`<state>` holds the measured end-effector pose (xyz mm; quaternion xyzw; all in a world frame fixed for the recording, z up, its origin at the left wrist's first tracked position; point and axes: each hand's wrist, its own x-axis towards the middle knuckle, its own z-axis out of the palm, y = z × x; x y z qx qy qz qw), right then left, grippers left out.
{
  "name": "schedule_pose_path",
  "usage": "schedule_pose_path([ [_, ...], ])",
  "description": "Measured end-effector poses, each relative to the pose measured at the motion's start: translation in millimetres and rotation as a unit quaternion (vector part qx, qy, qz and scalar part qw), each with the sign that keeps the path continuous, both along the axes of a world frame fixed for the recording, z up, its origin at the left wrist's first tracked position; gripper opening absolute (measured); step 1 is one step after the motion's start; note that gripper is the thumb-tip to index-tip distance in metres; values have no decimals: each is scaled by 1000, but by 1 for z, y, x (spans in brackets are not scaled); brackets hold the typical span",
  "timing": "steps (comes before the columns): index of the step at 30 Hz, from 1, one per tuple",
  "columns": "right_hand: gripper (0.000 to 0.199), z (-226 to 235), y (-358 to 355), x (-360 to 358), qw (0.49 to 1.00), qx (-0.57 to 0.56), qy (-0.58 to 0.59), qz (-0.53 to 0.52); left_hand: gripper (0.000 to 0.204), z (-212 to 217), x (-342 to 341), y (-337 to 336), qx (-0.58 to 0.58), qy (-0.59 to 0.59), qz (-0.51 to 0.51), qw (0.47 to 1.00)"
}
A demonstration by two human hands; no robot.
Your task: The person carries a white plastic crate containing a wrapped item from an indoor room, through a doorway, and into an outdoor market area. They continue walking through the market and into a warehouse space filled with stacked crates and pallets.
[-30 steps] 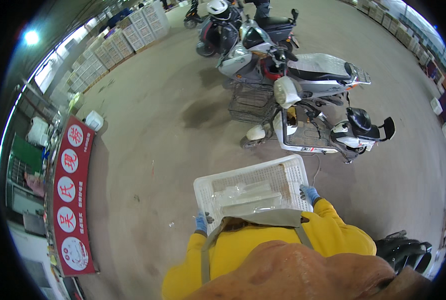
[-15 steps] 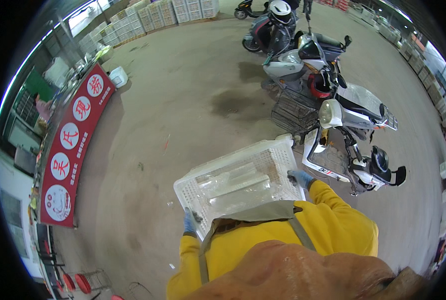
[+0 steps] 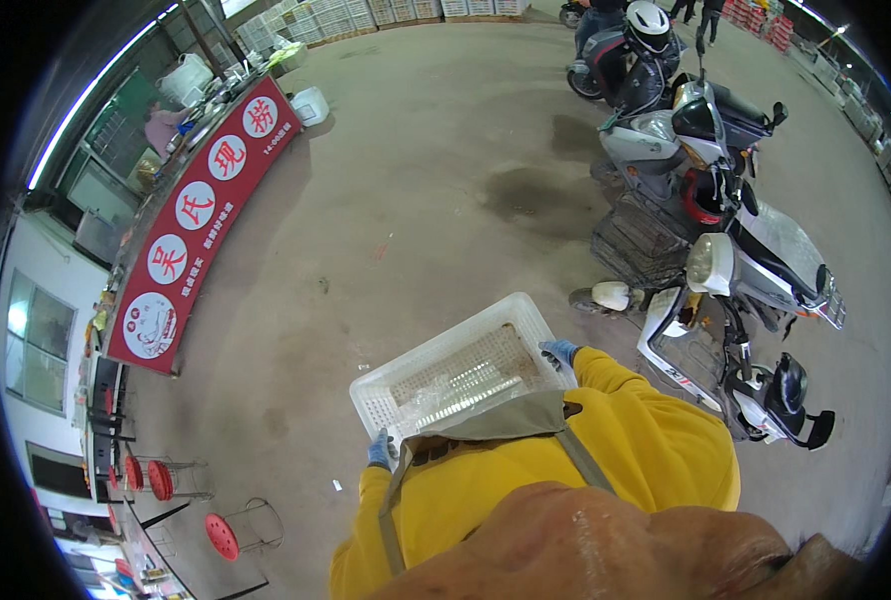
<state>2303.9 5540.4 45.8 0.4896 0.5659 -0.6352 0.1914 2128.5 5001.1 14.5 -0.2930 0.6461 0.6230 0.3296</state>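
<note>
A white perforated plastic crate (image 3: 528, 318) is held in front of my body, tilted so that I look down into it. Clear plastic wrap (image 3: 476, 385) lies inside, along the side nearer to me. My left hand (image 3: 380, 449), in a blue-grey glove, is closed on the crate's left end. On the opposite end my right hand (image 3: 560, 352), gloved alike, grips the rim. The fingers of both hands are partly hidden by the crate wall. My apron (image 3: 506, 415) covers the crate's near edge.
Parked scooters stand on the right; a wire basket (image 3: 638, 243) is the nearest part ahead. A long red-fronted counter (image 3: 206, 225) runs along the left, a white container (image 3: 311, 106) at its far end. Red stools (image 3: 222, 537) are at lower left. White crates (image 3: 341, 18) are stacked far off.
My view has turned left, and the scooters and counter shift rightward in it. Both hands still hold the crate, which now shows smaller and lower. More stools have come into view.
</note>
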Motion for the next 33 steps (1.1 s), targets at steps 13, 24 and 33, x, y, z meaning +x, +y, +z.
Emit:
schedule_pose_path([
  [13, 38, -8, -8, -78, 990, 26, 64, 120, 38, 3, 21, -31, 14, 51, 98, 994],
  [24, 36, -1, -2, -104, 988, 14, 80, 130, 36, 48, 27, -18, 11, 46, 123, 991],
  [33, 35, 2, 17, -115, 989, -14, 84, 123, 40, 33, 18, -4, -63, 78, 113, 989],
])
